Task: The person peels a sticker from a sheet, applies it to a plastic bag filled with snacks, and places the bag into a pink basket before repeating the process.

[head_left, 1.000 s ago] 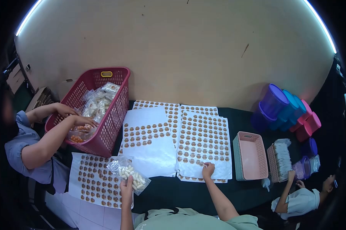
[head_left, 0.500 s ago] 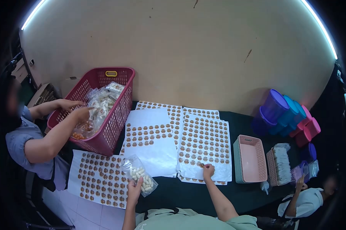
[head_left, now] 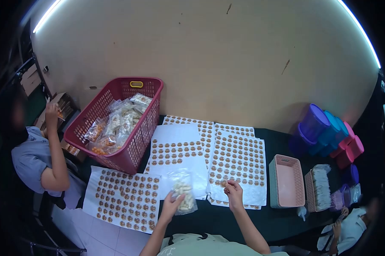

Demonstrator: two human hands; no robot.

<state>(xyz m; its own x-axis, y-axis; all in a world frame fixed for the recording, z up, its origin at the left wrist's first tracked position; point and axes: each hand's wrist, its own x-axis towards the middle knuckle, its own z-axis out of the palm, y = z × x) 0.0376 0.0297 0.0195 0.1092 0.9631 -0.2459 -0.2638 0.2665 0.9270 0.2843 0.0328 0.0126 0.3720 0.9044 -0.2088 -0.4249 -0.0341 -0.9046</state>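
Note:
A clear plastic bag (head_left: 185, 197) of white oblong pieces is gripped by its left side in my left hand (head_left: 171, 206), thumb on top. It hangs over the lower edge of a part-used sticker sheet (head_left: 179, 170). My right hand (head_left: 234, 196) is closed in a pinch above the lower part of another sheet of round brown stickers (head_left: 239, 155). A small brown round sticker (head_left: 223, 183) shows at its fingertips, partly hidden. One more sticker sheet (head_left: 124, 194) lies left of my left hand.
A red laundry basket (head_left: 147, 128) with filled bags stands at back left, a co-worker (head_left: 43, 158) beside it. To the right are a pink-lined basket (head_left: 288, 183), a basket of packets (head_left: 318, 187), stacked coloured tubs (head_left: 316, 123) and another person (head_left: 350, 228).
My left hand has brought the bag right, off the left sheet. My right hand has turned more upright, still pinching. The co-worker's hands have left the red basket, one raised. The view has shifted slightly.

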